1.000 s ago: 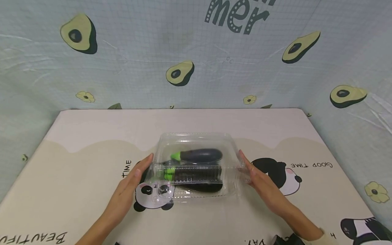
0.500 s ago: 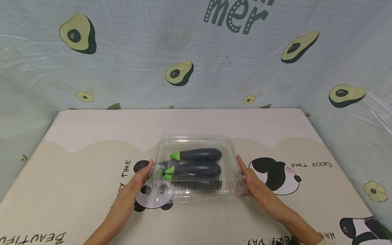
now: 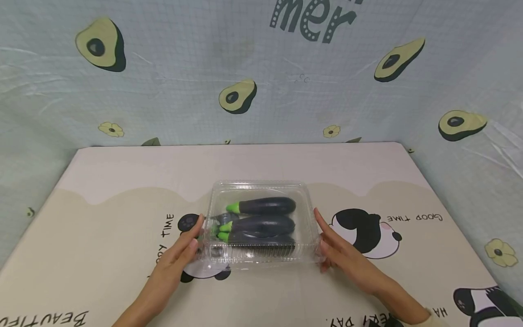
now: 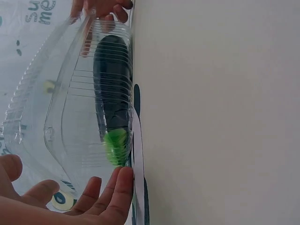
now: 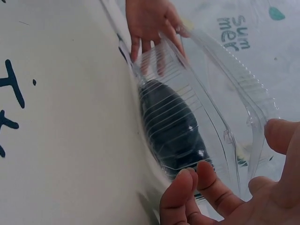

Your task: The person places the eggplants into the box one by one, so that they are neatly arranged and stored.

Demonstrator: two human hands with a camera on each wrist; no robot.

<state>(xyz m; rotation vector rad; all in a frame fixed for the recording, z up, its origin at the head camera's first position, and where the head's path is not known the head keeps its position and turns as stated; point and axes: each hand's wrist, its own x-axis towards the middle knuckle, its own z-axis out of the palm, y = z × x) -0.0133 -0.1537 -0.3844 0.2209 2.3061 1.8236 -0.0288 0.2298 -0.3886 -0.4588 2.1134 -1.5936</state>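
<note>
A clear plastic clamshell box (image 3: 305, 218) sits mid-table. Dark purple eggplants (image 3: 267, 205) with green stem ends lie inside, side by side. Its lid (image 5: 260, 101) is slightly raised; the right wrist view shows a gap between the two rims. At the box's left side, my left hand (image 3: 175, 261) holds the edge, thumb by the lid and other fingers along the base (image 4: 82, 122). My right hand (image 3: 351, 263) holds the opposite side, thumb at the lid rim, lower fingers bent beside the base. The fingertips' exact contact is hard to tell through the clear plastic.
The table (image 3: 102, 254) has a printed cover with panda (image 3: 204, 271) and dog (image 3: 367, 231) drawings and lettering. A curtain (image 3: 163, 81) with avocado prints hangs behind and at both sides. Part of a black object (image 3: 386, 321) shows at the bottom edge.
The ribbed front edge of the lid has come down toward the base, and the eggplants show more clearly. Both hands have slid slightly nearer to me, staying at the box's sides.
</note>
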